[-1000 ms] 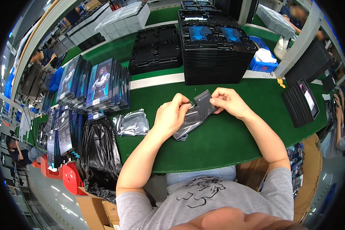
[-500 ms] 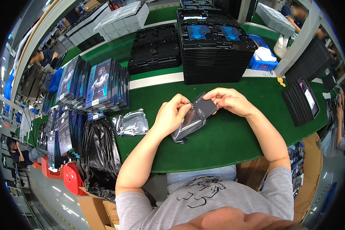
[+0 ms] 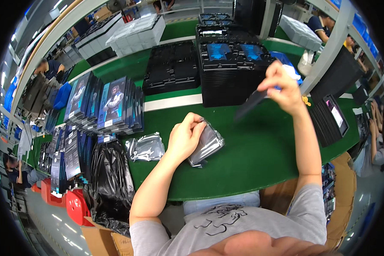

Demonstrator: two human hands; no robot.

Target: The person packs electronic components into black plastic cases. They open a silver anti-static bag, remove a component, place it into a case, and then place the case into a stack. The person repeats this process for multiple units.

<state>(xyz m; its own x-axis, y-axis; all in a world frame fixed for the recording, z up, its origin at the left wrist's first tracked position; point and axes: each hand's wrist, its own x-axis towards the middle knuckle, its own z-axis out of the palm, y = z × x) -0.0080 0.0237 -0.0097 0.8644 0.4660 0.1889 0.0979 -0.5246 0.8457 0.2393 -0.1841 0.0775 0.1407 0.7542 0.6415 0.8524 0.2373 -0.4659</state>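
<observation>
My left hand [image 3: 184, 138] is closed on the near-left side of a clear, shiny plastic bag [image 3: 212, 144] with crinkled edges, just above the green table. Up and to the right, my right hand [image 3: 282, 87] pinches one end of a flat black rectangular piece [image 3: 248, 106], which slants down to the left, smeared by motion and apart from the bag. Another clear plastic bag [image 3: 146, 147] lies flat to the left of my left hand.
Stacked printed boxes [image 3: 115, 102] stand at the left beside a black plastic bag [image 3: 111, 175]. Black trays [image 3: 230, 83] rise in a tall pile at the back, next to a lower pile [image 3: 170, 70]. More black trays [image 3: 324, 123] lean at the right, near a metal post [image 3: 328, 53].
My right hand has drawn the black piece out of the plastic bag and carried it up and to the right. My left hand keeps the bag, slightly lower and further left.
</observation>
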